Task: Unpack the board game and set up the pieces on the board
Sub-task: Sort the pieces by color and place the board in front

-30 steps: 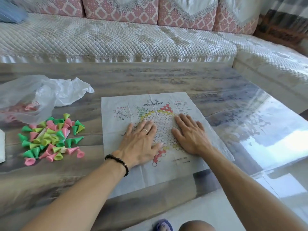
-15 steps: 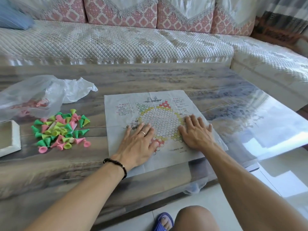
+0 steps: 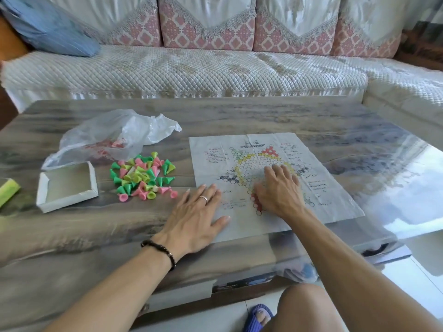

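Note:
A paper game board (image 3: 330, 188) printed with a hexagon-cell star lies flat on the table. My right hand (image 3: 280, 190) rests palm down on the star's lower middle, fingers spread. My left hand (image 3: 196, 214) lies flat across the sheet's lower left edge, half on the bare table, holding nothing. A heap of small cone pieces (image 3: 141, 176) in green, pink and yellow sits left of the sheet, a short way beyond my left fingertips. A crumpled clear plastic bag (image 3: 115, 135) behind the heap still holds a few pink pieces.
An open white box tray (image 3: 69, 197) stands left of the pieces, a yellow-green object (image 3: 8, 190) at the far left edge. A quilted sofa (image 3: 191, 70) runs behind the grey marbled table (image 3: 263, 116). My knee and a blue slipper (image 3: 260, 315) show below the front edge.
My left hand slid left off the star to the sheet's lower left edge. The right hand moved inward to the star's middle. The view shifted, bringing the box tray into sight.

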A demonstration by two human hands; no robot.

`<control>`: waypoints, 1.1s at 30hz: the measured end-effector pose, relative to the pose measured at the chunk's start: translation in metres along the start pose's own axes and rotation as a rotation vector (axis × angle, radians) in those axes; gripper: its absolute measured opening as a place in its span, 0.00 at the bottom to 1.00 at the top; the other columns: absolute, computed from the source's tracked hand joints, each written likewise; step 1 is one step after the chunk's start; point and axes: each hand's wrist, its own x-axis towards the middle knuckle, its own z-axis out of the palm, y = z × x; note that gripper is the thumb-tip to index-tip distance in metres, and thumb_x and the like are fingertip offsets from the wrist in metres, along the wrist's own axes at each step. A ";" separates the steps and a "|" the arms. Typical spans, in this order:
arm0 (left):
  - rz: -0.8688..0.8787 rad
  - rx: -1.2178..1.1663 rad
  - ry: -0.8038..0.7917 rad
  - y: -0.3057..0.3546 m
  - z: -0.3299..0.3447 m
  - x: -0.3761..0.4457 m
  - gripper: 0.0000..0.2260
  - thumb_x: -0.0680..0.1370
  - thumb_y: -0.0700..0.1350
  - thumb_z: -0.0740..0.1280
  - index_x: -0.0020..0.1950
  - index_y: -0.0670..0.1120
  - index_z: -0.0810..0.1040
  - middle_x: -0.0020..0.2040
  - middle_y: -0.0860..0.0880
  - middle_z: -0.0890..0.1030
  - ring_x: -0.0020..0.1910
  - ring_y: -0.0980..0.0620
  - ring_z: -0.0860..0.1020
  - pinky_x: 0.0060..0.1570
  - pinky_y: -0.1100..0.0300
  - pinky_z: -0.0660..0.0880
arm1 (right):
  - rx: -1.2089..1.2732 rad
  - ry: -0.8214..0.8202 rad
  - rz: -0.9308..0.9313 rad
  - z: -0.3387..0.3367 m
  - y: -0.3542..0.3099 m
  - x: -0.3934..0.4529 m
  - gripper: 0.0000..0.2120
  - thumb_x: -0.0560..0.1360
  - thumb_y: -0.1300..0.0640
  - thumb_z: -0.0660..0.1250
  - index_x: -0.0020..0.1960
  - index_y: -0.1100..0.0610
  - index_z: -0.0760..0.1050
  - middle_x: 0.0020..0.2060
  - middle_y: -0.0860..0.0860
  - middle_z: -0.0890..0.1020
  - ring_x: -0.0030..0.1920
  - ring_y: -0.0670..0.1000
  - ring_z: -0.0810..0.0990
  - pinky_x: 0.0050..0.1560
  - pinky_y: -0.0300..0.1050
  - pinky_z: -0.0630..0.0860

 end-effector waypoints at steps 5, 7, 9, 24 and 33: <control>-0.018 -0.027 0.285 -0.040 -0.007 -0.033 0.26 0.78 0.58 0.52 0.70 0.45 0.70 0.71 0.46 0.70 0.71 0.45 0.66 0.68 0.50 0.64 | 0.225 0.059 -0.279 0.003 -0.098 -0.010 0.19 0.77 0.48 0.62 0.64 0.55 0.74 0.68 0.52 0.71 0.70 0.54 0.64 0.67 0.53 0.64; -0.036 -0.035 0.358 -0.060 -0.010 -0.042 0.23 0.77 0.55 0.57 0.67 0.44 0.73 0.66 0.46 0.73 0.65 0.46 0.71 0.64 0.51 0.68 | 0.330 0.038 -0.288 0.007 -0.128 -0.010 0.17 0.76 0.50 0.63 0.62 0.55 0.77 0.62 0.52 0.75 0.63 0.54 0.71 0.61 0.51 0.70; -0.098 -0.027 0.422 -0.080 -0.013 -0.050 0.21 0.75 0.52 0.62 0.64 0.44 0.75 0.61 0.47 0.76 0.59 0.45 0.74 0.58 0.51 0.72 | 0.457 -0.014 -0.268 0.009 -0.151 -0.010 0.16 0.74 0.53 0.65 0.61 0.55 0.78 0.56 0.53 0.78 0.56 0.54 0.77 0.55 0.47 0.73; -0.156 -0.133 0.282 -0.143 -0.036 -0.036 0.18 0.76 0.50 0.67 0.66 0.55 0.75 0.56 0.51 0.80 0.58 0.49 0.75 0.52 0.55 0.72 | 0.441 -0.083 -0.400 0.017 -0.186 0.005 0.07 0.70 0.54 0.73 0.47 0.54 0.83 0.45 0.48 0.78 0.44 0.48 0.76 0.43 0.35 0.66; -0.092 -0.139 0.390 -0.142 -0.043 -0.044 0.05 0.75 0.44 0.70 0.50 0.50 0.81 0.42 0.52 0.83 0.43 0.49 0.79 0.40 0.58 0.70 | 0.423 -0.077 -0.418 0.010 -0.185 -0.001 0.04 0.70 0.59 0.71 0.43 0.59 0.82 0.40 0.49 0.80 0.40 0.48 0.76 0.40 0.37 0.69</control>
